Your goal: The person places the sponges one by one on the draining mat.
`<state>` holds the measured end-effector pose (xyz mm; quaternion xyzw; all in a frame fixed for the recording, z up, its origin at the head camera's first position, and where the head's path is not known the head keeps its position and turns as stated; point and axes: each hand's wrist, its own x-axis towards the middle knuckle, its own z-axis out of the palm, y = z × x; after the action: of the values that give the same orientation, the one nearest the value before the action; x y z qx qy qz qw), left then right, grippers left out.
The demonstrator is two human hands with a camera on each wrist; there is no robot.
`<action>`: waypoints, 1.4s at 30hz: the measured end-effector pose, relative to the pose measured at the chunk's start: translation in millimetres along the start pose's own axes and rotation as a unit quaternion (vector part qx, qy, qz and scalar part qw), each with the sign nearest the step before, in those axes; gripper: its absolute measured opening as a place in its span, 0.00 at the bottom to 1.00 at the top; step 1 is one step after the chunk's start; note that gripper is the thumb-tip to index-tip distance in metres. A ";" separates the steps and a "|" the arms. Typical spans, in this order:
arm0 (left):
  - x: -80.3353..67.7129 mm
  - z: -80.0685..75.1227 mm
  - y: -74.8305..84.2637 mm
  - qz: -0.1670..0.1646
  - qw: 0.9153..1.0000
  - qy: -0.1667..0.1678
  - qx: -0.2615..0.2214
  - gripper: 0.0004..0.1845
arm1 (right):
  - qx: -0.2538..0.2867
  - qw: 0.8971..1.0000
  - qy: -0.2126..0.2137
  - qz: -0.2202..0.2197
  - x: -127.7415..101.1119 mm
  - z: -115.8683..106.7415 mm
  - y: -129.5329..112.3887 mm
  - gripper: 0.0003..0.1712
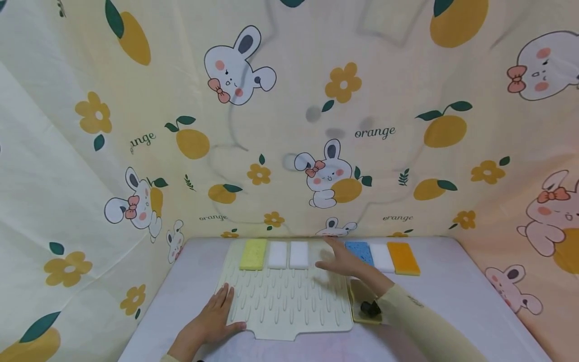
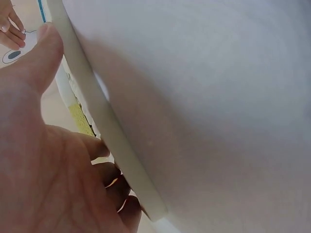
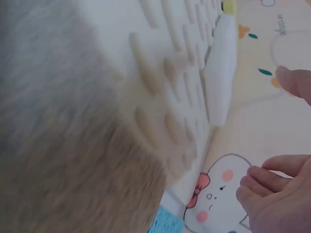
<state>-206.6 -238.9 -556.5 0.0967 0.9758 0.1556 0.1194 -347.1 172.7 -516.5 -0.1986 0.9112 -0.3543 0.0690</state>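
A cream ridged draining mat lies on the table. My left hand rests at its left edge, with the thumb near the front corner; the left wrist view shows the thumb and fingertips against the rim. Along the far end of the mat lie a yellow-green sponge and two white sponges in a row. Above the far right part of the mat, beside the second white sponge, my right hand is spread with thumb and fingers apart. Nothing is in it.
Right of the mat stand a blue sponge, a white sponge and an orange sponge side by side. Nearer, partly under the right sleeve, is a yellowish flat piece with a black object. A patterned curtain hangs behind.
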 end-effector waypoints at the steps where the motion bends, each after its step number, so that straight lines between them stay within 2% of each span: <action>1: 0.3 -0.1 0.1 -0.001 1.000 -0.001 0.000 0.63 | 0.001 1.000 0.001 0.002 -2.8 -2.6 -0.2 0.58; 6: 1.8 -1.0 -0.9 -0.004 1.000 -0.004 0.002 0.64 | 0.005 1.000 0.013 0.009 -15.3 -12.7 4.7 0.56; 16: 0.9 -3.3 -3.2 0.000 1.000 0.002 0.010 0.63 | -0.031 0.998 0.048 0.011 -29.8 -33.7 30.9 0.51; 18: 0.7 -3.9 -3.3 -0.001 1.000 0.000 0.008 0.64 | -0.038 0.998 0.051 0.016 -31.9 -37.6 36.6 0.51; 27: 3.3 -0.2 -6.7 0.008 1.000 -0.008 0.006 0.65 | -0.035 0.994 0.053 0.092 -52.4 -52.5 62.9 0.59; 35: 3.5 2.6 -9.4 0.015 1.000 0.000 0.007 0.65 | -0.035 0.992 0.058 0.104 -74.1 -72.1 83.6 0.61; 42: 2.2 1.4 -9.6 0.018 1.000 0.006 0.006 0.64 | -0.065 0.989 0.064 0.113 -83.3 -87.1 100.5 0.59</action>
<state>-209.8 -246.9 -561.3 0.1139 0.9755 0.1528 0.1103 -325.9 328.1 -521.0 -0.0752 0.9513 -0.2966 0.0373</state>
